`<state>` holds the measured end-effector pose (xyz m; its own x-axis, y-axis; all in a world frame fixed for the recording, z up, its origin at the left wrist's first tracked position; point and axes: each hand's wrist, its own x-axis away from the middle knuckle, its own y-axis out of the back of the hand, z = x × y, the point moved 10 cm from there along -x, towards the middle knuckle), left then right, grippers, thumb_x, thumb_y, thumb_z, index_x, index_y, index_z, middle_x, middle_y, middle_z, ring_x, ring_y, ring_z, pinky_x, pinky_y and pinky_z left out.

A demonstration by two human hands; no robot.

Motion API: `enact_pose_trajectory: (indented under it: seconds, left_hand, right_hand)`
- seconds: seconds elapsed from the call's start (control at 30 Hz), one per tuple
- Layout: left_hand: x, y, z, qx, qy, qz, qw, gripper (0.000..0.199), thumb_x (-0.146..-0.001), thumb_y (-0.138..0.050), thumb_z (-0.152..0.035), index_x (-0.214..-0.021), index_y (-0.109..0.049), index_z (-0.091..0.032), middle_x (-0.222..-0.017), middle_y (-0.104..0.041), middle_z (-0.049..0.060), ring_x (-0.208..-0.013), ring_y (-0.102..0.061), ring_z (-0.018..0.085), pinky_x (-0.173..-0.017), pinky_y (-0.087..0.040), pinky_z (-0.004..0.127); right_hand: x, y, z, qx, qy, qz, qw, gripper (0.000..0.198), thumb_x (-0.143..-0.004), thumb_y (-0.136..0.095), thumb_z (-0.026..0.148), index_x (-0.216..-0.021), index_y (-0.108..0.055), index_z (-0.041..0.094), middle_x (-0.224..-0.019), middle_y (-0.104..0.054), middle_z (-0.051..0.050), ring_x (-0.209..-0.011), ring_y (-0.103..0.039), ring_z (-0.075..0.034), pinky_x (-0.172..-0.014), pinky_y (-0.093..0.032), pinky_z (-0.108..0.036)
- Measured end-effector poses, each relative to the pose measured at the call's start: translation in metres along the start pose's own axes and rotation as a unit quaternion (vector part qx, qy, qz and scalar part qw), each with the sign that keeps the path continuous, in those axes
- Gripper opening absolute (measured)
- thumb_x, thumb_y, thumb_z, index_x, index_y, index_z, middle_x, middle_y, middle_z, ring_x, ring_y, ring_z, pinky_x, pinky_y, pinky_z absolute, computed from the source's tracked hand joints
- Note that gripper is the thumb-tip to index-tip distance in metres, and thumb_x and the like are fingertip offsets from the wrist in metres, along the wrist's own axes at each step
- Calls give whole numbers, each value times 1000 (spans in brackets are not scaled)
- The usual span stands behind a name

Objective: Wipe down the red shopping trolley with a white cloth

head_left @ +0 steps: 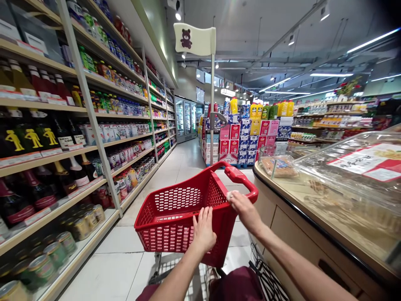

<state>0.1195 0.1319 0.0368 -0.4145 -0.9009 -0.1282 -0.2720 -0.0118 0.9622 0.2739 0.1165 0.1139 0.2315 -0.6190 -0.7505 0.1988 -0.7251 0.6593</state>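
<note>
A red plastic shopping cart (178, 217) stands sideways in front of me, its basket holding nothing that I can see. My left hand (205, 234) lies over the near rim with its fingers stretched out. At the rim's right corner, beside the red handle (239, 175), my right hand (247, 211) grips the edge with bent fingers. A small white crumpled piece (232, 194), perhaps tissue, shows at its fingertips. From the handle end rises a pole (212, 92) carrying a cream flag (194, 39) with a bear on it.
Shelves of bottles and cans (125, 142) line the left side of the tiled aisle (119, 267). To the right a counter (300, 225) bears clear-lidded food packs (277, 166). Ahead stand stacked drink cartons (247, 142) and glass-door fridges (184, 117). Black cables (261, 267) hang low by the counter.
</note>
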Motion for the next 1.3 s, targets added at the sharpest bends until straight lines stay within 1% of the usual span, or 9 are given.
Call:
enact_pose_trajectory:
  seconds: [0.07, 0.23, 0.4, 0.57, 0.73, 0.97, 1.03, 1.2, 1.3]
  left_hand:
    - [5, 1, 2, -7, -10, -14, 1000, 83, -59, -39, -15, -137, -11, -15, -145, -9, 1, -132, -3, 20, -106, -7, 47]
    - [9, 0, 22, -31, 31, -13, 999, 82, -61, -39, -17, -137, -10, -12, -145, -6, 4, -132, 1, 21, -105, -6, 47]
    - [3, 0, 42, -39, 29, 4, 999, 77, -64, -40, -22, -136, -13, -14, -145, -11, 6, -132, -4, 22, -105, -4, 49]
    - [7, 9, 82, -72, 107, -28, 991, 73, -63, -40, -15, -134, -22, -11, -142, -23, 10, -131, -13, 23, -104, -7, 49]
    - [13, 7, 73, -73, 55, -43, 995, 70, -64, -39, -16, -133, -26, -13, -137, -33, 10, -127, -24, 21, -104, -12, 45]
    - [19, -5, 90, -104, 62, -44, 992, 71, -64, -38, -14, -133, -24, -9, -139, -29, 9, -130, -17, 21, -105, -7, 45]
    - [17, -9, 91, -110, 54, -45, 991, 70, -65, -38, -16, -133, -24, -8, -140, -26, 9, -131, -13, 22, -105, -6, 47]
    - [15, -9, 99, -132, 70, -44, 988, 72, -66, -39, -19, -134, -21, -6, -142, -21, 10, -131, -11, 23, -105, -7, 50]
    - [17, -6, 104, -135, 74, -45, 987, 73, -65, -40, -20, -134, -20, -8, -142, -20, 9, -132, -10, 23, -105, -8, 50]
  right_hand:
    - [2, 1, 2, -5, 18, 15, 1000, 34, -87, -31, 20, -106, -58, 25, -119, -55, -3, -115, -45, -17, -97, -31, -38]
    - [7, 27, -35, 41, -107, -55, 992, 34, -84, -32, 15, -101, -61, 21, -118, -55, -9, -116, -44, -21, -96, -30, -45]
    - [18, 10, 12, 0, 12, -11, 1000, 38, -84, -30, 11, -102, -61, 24, -121, -53, -4, -118, -41, -17, -100, -27, -41]
    - [27, 31, -34, 63, -135, -61, 987, 35, -83, -32, 14, -100, -62, 19, -123, -50, -10, -120, -39, -22, -98, -27, -46]
    - [31, 10, -9, 3, -61, -35, 998, 39, -84, -28, 13, -106, -59, 22, -126, -48, -7, -121, -38, -18, -101, -25, -43]
    - [26, 17, -68, 63, -168, -31, 983, 40, -77, -30, 7, -103, -59, 17, -126, -47, -11, -121, -37, -22, -97, -27, -45]
    - [22, 12, -54, 73, -171, -48, 981, 41, -75, -31, 5, -105, -58, 16, -124, -49, -11, -120, -38, -23, -95, -29, -45]
    - [16, -23, 26, 15, 29, -25, 999, 42, -77, -31, 4, -104, -59, 19, -120, -53, -8, -118, -39, -18, -97, -27, -39]
    - [13, -12, -7, 51, -64, -74, 994, 40, -76, -32, 5, -103, -59, 18, -120, -53, -10, -118, -39, -22, -96, -26, -44]
